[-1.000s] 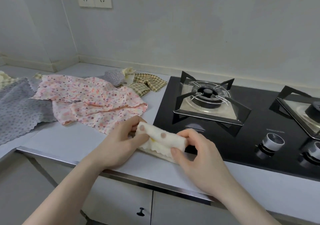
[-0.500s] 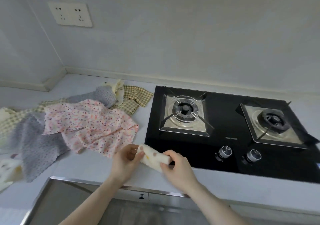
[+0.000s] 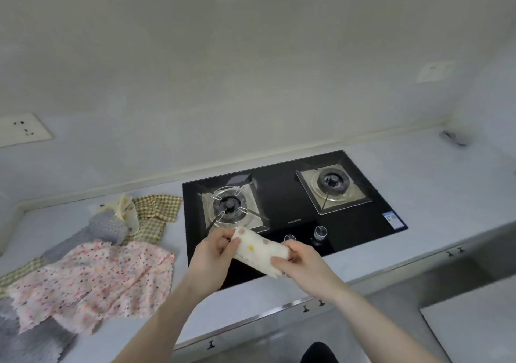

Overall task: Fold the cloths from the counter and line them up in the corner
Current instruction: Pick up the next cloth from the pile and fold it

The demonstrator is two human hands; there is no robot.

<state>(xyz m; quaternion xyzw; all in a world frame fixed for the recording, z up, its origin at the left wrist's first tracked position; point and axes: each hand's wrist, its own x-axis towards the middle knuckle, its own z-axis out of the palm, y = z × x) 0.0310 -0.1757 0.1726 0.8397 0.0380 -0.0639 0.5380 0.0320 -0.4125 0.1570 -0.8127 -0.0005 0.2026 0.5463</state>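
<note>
A folded cream cloth (image 3: 258, 249) with brown and yellow dots is held in the air over the front of the hob. My left hand (image 3: 213, 252) pinches its left end and my right hand (image 3: 300, 262) grips its right end. On the counter to the left lies a heap of unfolded cloths: a pink floral cloth (image 3: 95, 281), a grey cloth (image 3: 103, 228), a checked green cloth (image 3: 155, 213) and a pale yellow cloth (image 3: 121, 205).
A black two-burner gas hob (image 3: 282, 195) is set into the pale counter (image 3: 435, 189), with two knobs near its front edge. A small dark object (image 3: 453, 138) lies in the far right corner. Cabinet fronts with small handles run below the counter edge. A wall socket (image 3: 23, 129) is at the left.
Both hands lifted the folded cream cloth off the counter edge and carried it right, over the hob's front. The view swung up and to the right, showing the right end of the counter.
</note>
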